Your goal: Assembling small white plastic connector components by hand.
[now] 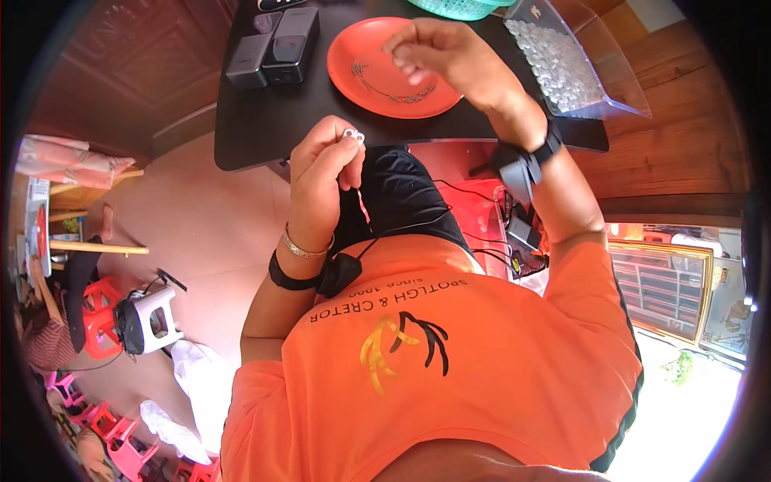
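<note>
My left hand [321, 173] is raised in front of my chest and pinches small clear beads [352, 135] at the top of a thin pink string [363, 205] that hangs down from it. My right hand [438, 52] hovers over a red plate [385, 76] on the black table [273, 120], fingers curled together as if pinching something tiny; what it holds is too small to see. A clear plastic bag of white beads [554, 60] lies to the right of the plate. Both wrists wear black bands.
Two dark boxes [273, 48] stand at the table's far left. A green basket [458, 6] sits at the far edge. Red plastic stools [104, 309] and a grey stool stand on the floor to my left. A wooden cabinet stands on the right.
</note>
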